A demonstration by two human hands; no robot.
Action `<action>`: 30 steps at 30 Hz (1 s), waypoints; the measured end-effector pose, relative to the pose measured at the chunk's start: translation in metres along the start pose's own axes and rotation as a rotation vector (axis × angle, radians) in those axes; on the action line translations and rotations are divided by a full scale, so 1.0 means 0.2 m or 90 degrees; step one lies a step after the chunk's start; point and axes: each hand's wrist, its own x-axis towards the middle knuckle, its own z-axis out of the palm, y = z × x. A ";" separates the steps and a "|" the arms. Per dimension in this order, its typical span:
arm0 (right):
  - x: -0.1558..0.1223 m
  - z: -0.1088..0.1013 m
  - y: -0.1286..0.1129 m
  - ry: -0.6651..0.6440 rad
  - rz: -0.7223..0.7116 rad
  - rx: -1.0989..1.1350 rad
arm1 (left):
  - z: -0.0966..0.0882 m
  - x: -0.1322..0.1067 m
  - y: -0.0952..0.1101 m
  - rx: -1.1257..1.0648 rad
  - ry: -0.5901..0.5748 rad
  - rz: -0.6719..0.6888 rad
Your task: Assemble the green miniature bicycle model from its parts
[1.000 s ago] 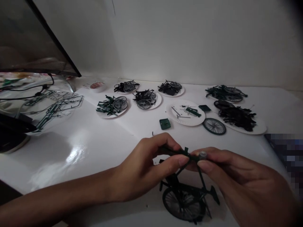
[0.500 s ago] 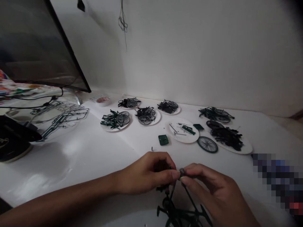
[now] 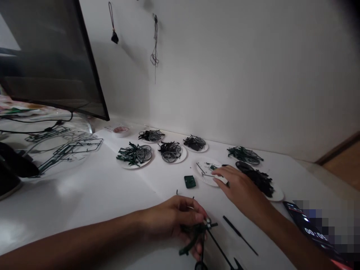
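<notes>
Our hands are well apart. Our left hand (image 3: 168, 221) grips a small model bicycle (image 3: 197, 234) toward the near edge of the tabletop (image 3: 112, 195). Our right hand (image 3: 242, 189) reaches forward, its fingertips (image 3: 218, 170) on a paper plate (image 3: 206, 168) of loose parts. A thin black rod (image 3: 239, 234) lies just beside the bicycle.

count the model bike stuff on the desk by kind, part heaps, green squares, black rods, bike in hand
Heaps of dark plastic model bicycle parts: 7
Square green plastic piece: 1
Thin black plastic rod: 1
Dark green plastic model bicycle in the left hand: 1
Total: 10
</notes>
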 end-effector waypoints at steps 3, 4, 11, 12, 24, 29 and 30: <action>0.13 0.08 0.08 -0.085 -0.051 -0.055 | 0.00 0.01 -0.01 -0.030 0.026 0.029; 0.16 0.11 0.10 -0.107 -0.064 -0.070 | 0.00 0.01 -0.02 -0.032 0.032 0.037; 0.18 0.17 0.10 -0.153 -0.090 -0.152 | -0.01 0.02 -0.02 -0.051 0.040 0.010; 0.18 0.17 0.09 -0.147 -0.086 -0.158 | -0.01 0.02 -0.02 -0.051 0.048 0.005; -0.19 -0.09 -0.04 0.098 0.021 -0.060 | 0.05 0.02 -0.10 -0.110 0.058 0.067; -0.24 -0.14 -0.18 0.110 0.123 0.086 | 0.07 0.01 -0.10 -0.122 0.085 0.101; -0.24 -0.15 -0.21 0.102 0.136 0.122 | 0.07 0.01 -0.10 -0.122 0.085 0.104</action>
